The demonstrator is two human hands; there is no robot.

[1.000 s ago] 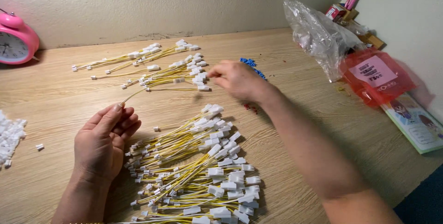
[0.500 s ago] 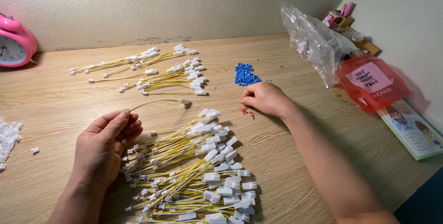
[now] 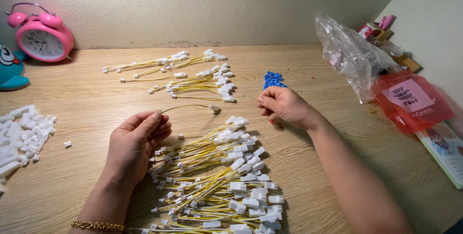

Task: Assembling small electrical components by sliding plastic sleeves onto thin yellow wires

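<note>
- Far left: a loose heap of white plastic connectors (image 3: 21, 135) on the wooden table (image 3: 87, 99), a pink alarm clock (image 3: 43, 35) behind.
- Left hand (image 3: 135, 144): fingers pinched on one end of a single yellow wire (image 3: 185, 106); its long axis runs rightward, the white plug end free, pointing toward the other hand.
- Centre: large pile of yellow wires (image 3: 217, 176) just right of that hand; a smaller sorted bunch (image 3: 193, 75) lies further back.
- Right hand (image 3: 284, 106): fingers curled closed, contents hidden; small blue pieces (image 3: 273, 78) just beyond it, nearer this hand.
- Far right: clear plastic bag (image 3: 352, 55).
</note>
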